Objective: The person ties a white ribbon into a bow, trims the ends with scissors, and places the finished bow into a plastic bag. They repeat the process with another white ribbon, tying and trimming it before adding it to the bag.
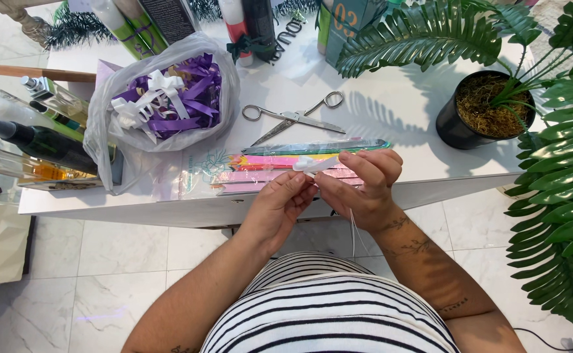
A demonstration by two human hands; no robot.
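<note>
Head view: left hand (280,199) and right hand (365,183) pinched on white ribbon (312,163) above table (391,111) edge; loose pinch likely to undo bow, dangling tail prone to snagging.

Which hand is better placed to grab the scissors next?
Probably the left hand: its fingers only steady the white ribbon, while the right hand pinches it. The scissors lie open on the table just beyond both.
</note>
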